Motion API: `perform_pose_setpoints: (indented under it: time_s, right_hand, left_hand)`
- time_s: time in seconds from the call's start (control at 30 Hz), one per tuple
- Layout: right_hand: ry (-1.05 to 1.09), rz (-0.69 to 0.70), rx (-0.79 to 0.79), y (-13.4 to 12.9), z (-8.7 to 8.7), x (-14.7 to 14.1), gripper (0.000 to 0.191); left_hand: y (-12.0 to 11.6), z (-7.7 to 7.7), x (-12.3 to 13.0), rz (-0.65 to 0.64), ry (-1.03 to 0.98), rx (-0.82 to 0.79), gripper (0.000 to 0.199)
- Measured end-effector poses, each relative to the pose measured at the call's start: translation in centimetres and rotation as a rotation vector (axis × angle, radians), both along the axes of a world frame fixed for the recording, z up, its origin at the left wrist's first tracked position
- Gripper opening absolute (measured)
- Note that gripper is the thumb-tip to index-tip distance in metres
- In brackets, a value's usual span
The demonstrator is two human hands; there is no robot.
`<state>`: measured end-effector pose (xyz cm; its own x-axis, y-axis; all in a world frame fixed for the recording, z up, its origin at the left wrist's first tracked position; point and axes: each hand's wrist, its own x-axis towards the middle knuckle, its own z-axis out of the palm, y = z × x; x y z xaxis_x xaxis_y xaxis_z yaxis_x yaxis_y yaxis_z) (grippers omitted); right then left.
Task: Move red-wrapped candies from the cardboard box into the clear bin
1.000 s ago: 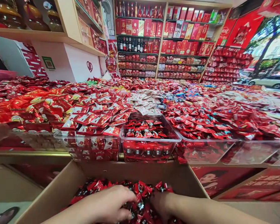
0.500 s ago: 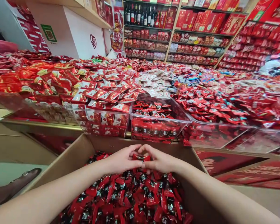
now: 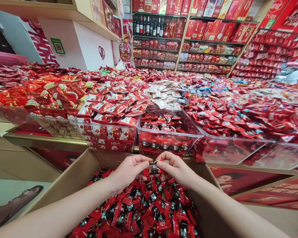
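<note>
Both of my hands meet over an open cardboard box (image 3: 76,175) filled with loose red-and-black wrapped candies (image 3: 141,211). A small red-and-black candy packet (image 3: 154,169) is pinched between them, its printed black side facing up. My left hand (image 3: 132,170) grips its left end, and my right hand (image 3: 175,168) has the right end between thumb and fingers. Just beyond the hands is a clear plastic bin (image 3: 170,132) with similar packets, the front ones standing in rows.
Heaped bins of red packets (image 3: 228,112) and white packets (image 3: 165,92) spread across the display. Shelves with bottles (image 3: 149,26) and red boxes stand behind. A person's foot (image 3: 20,201) is at the lower left, beside the box.
My fingers have shifted outward to the packet's ends, and its black printed face now shows. The display sits slightly lower in view.
</note>
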<state>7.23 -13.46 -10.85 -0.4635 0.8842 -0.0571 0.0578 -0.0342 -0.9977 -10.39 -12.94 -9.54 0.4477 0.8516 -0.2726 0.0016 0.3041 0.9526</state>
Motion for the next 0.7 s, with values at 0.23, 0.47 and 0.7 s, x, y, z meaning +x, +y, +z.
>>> perform_pose_setpoints:
  time_s: [0.23,0.47,0.7]
  right_hand:
    - [-0.219,0.071,0.608,-0.5,1.2,0.8,0.045]
    - [-0.343,0.048,0.834,-0.6,1.4,0.7,0.021]
    - [-0.407,-0.078,0.731,-1.1,2.6,0.0,0.011]
  left_hand:
    - [0.0,0.0,-0.4,-0.069,-0.125,-0.345,0.018]
    - [-0.6,-0.4,-0.2,-0.154,0.028,-0.278,0.024]
    - [-1.0,0.3,-0.4,-0.227,0.000,-0.071,0.037]
